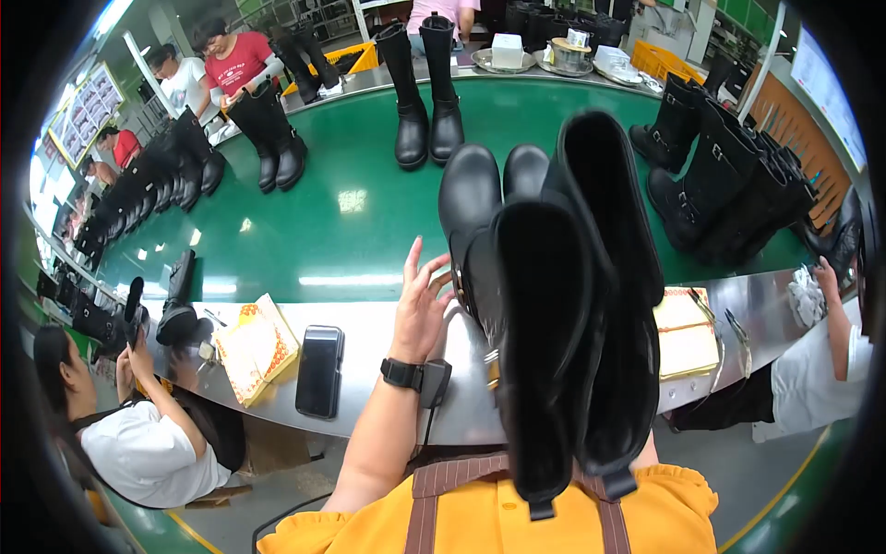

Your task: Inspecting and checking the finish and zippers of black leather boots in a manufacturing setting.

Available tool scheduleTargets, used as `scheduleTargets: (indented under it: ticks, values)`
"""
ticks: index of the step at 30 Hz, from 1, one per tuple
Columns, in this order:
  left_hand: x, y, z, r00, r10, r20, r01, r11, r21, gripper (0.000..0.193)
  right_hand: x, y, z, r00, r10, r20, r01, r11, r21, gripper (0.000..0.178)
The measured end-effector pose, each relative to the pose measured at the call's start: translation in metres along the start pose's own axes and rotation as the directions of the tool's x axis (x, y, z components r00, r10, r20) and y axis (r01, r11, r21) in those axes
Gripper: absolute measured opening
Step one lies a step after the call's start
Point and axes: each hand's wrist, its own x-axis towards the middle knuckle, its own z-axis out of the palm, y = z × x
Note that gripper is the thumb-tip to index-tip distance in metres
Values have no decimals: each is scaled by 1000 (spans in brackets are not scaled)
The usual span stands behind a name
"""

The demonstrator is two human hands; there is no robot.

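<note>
Left hand (423,309) raised, fingers spread wide toward 12, just beside two black boots (546,277) at its 3 o'clock. Right hand hidden, can't tell grip. Two standing boots (413,102) at 12, one phone (319,371) at 8.

The person's bare left forearm (377,436) slants up and rightward. The left hand (422,309) has its fingers parted, one nearly straight, others loosely bent. Only a sliver of right arm (650,452) shows; the right hand is hidden.
</note>
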Motion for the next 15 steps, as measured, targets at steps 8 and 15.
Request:
scheduleTargets:
  ticks: [8,15]
  values:
    - [-15,-26,-30,918,-395,32,396,918,-23,65,-4,14,-7,964,266,-27,-267,948,-172,48]
    - [-17,-22,-28,927,-368,77,371,928,-29,61,-6,21,-24,858,495,135,-506,860,65,47]
